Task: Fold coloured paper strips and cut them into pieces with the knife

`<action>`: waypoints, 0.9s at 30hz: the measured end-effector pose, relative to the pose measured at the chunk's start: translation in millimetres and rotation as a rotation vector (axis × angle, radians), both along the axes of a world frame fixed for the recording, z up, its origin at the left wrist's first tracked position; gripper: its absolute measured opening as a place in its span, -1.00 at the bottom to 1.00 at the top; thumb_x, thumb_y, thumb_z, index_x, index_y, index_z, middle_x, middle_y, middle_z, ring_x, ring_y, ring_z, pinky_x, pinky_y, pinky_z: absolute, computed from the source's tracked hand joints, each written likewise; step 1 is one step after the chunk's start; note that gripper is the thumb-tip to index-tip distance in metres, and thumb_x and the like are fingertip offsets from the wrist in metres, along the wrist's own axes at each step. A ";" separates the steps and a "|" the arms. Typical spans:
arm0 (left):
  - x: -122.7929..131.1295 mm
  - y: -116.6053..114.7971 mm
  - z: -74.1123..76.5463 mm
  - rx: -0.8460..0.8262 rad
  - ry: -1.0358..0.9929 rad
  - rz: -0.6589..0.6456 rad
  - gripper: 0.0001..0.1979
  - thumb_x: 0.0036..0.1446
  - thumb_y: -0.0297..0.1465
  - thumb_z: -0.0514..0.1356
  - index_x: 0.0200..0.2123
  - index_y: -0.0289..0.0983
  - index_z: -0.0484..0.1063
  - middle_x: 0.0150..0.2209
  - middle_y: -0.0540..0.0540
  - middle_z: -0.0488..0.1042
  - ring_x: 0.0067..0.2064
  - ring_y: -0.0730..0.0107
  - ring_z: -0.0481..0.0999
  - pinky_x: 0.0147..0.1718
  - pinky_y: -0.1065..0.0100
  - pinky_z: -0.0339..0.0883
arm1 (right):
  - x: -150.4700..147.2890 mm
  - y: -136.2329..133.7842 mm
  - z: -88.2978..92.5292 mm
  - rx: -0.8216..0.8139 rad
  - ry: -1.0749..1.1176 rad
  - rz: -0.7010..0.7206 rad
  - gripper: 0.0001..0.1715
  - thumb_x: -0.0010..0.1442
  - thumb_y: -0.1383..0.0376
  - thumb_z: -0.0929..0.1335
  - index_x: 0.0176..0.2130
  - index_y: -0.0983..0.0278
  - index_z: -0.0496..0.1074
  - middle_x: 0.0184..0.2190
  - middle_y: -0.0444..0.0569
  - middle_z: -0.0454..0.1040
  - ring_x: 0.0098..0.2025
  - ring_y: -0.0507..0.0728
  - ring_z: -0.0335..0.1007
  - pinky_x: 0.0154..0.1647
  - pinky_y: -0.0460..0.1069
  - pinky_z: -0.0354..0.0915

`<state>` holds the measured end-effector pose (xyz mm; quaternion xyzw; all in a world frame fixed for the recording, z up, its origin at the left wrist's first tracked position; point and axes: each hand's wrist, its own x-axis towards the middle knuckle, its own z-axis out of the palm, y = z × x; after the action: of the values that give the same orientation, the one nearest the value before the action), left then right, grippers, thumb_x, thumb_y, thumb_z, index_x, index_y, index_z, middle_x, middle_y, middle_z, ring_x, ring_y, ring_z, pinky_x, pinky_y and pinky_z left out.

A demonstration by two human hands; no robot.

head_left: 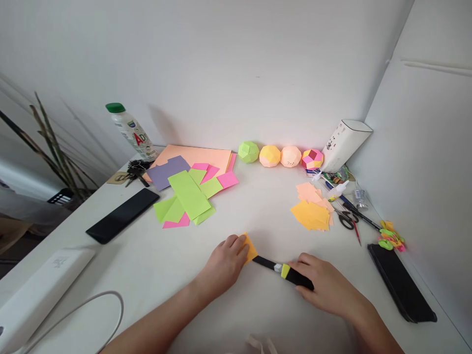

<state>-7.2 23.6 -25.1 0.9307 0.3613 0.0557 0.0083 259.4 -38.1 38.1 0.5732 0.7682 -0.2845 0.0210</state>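
My left hand [225,264] presses down with curled fingers on a small folded orange paper [250,247] on the white table [258,211]. My right hand [324,285] grips the black handle of a utility knife [282,270] with a yellow slider. The knife's tip reaches the edge of the orange paper. Both hands are near the table's front middle.
Coloured paper sheets [188,189] lie at back left, cut orange pieces [312,209] at right with scissors [345,219] and pens. Paper balls [270,156] line the wall. Black phones [123,215] [400,287] flank me; a bottle [131,130], keys [135,170] and white box [344,142] stand behind.
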 end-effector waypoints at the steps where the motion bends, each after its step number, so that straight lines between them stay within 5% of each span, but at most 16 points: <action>1: 0.7 -0.7 -2.9 0.017 0.030 0.006 -0.76 0.15 -0.58 0.02 -0.13 -0.30 0.35 0.04 -0.23 0.36 -0.07 0.14 0.37 -0.20 0.19 0.40 | -1.1 -1.0 0.1 -0.003 -0.009 0.000 -0.45 0.09 0.35 0.30 0.10 0.19 0.37 -0.14 0.01 0.40 -0.19 0.16 0.39 -0.14 0.01 0.31; 8: 2.8 -4.7 -5.6 -0.005 0.139 0.002 -0.47 -0.01 -0.61 0.11 0.09 -0.33 0.21 0.24 -0.30 0.16 0.09 0.10 0.28 -0.02 0.16 0.29 | -19.9 -10.5 8.6 -0.037 -0.129 -0.011 -0.46 0.13 0.41 0.27 0.12 0.25 0.34 -0.13 0.08 0.39 -0.14 0.21 0.39 -0.12 0.07 0.34; 18: 5.1 -5.7 -1.5 -0.034 0.174 0.016 -0.40 -0.02 -0.55 0.19 0.13 -0.26 0.16 0.26 -0.33 0.11 0.10 0.07 0.28 -0.05 0.16 0.29 | -32.3 -15.9 6.3 -0.021 -0.191 0.009 -0.48 0.16 0.44 0.24 0.12 0.34 0.32 -0.11 0.13 0.38 -0.12 0.24 0.37 -0.12 0.13 0.37; 27: 7.9 -5.6 6.8 -0.024 0.186 0.016 -0.64 0.04 -0.54 0.17 -0.05 -0.31 0.27 0.24 -0.37 0.15 0.05 0.07 0.32 -0.11 0.20 0.31 | -29.3 -13.3 5.1 0.003 -0.209 0.011 -0.48 0.15 0.43 0.24 0.12 0.32 0.32 -0.11 0.12 0.38 -0.14 0.22 0.38 -0.13 0.12 0.37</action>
<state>0.7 17.9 -18.3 0.9287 0.3688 -0.0355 -0.0146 230.1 -51.3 43.2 0.5954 0.7655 -0.2219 0.1018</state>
